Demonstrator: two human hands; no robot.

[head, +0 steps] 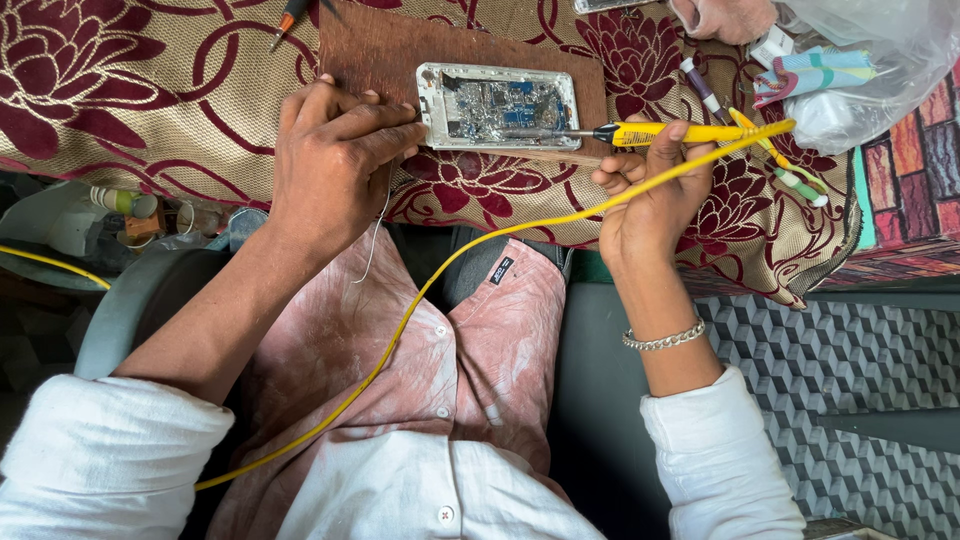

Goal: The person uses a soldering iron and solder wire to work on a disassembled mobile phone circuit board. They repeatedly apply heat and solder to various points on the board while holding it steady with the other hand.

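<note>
Yellow plastic ran the length of the soldering iron [660, 132], which the right hand [650, 195] pinched like a pen, fingers closed round the handle so the dark tip reached level across to the opened phone [498, 106]. Its yellow cord [420, 290] trailed back over the lap, seemingly kept slack so it would not drag the tip. The phone lay back-off, its circuit board showing blue and silver, on a brown wooden board [380, 50] that probably shielded the maroon-and-tan floral cloth [150, 90] over the table from heat.

The left hand [335, 160] pressed down at the phone's left edge, fingers curled shut against the frame to steady it; a thin pale wire [375, 245] hung from under that grip, likely solder, though I could not tell for sure.

At the upper right, a clear plastic bag [880, 50] held white and striped blue-pink packets, labels too small to read. Beside it lay small tubes with coloured bands [790, 175]. Another person's hand [725, 18] showed at the top edge, and an orange-handled tool [288, 18] lay at the upper left.
</note>
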